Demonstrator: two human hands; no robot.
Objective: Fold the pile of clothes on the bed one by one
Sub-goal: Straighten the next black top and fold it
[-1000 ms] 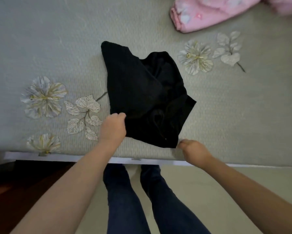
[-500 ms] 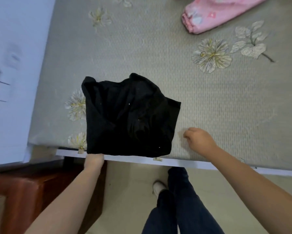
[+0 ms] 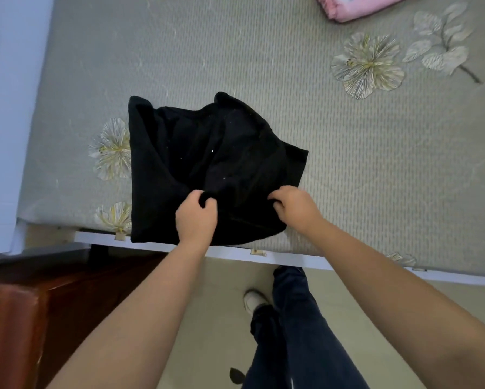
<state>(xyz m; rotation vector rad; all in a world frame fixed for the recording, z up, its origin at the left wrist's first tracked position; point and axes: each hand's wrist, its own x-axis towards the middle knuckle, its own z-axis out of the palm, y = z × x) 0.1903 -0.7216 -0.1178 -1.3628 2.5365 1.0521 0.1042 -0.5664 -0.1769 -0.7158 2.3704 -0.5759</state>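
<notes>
Black garment (image 3: 207, 164) is your landmark: a dark, roughly folded piece lying on the grey-green bedspread (image 3: 376, 178), its near hem right at the bed's white edge strip (image 3: 291, 258); your left hand (image 3: 196, 217) sits on its near middle, fingers curled and pinching up a small fold of the black cloth; your right hand (image 3: 296, 207) is at its near right part, fingers bent into the fabric and gripping it there, just inside the right-hand edge; the two hands are near each other, apart, with black cloth between them. Far beyond the garment and to its right, a pink garment (image 3: 353, 8) lies at the top of the view, only partly visible; a printed pale flower (image 3: 110, 148) on the bedspread peeks out from under the garment's left side, and another flower (image 3: 367, 66) lies well off to the far right of it. Left of the garment stands a white wall or panel (image 3: 8, 108); nearer than it, below the bed edge, you have reddish-brown wooden furniture (image 3: 25, 318) to the left and your dark blue trouser legs (image 3: 300, 318) and a pale shoe (image 3: 254, 300) on the beige floor (image 3: 221, 318).
</notes>
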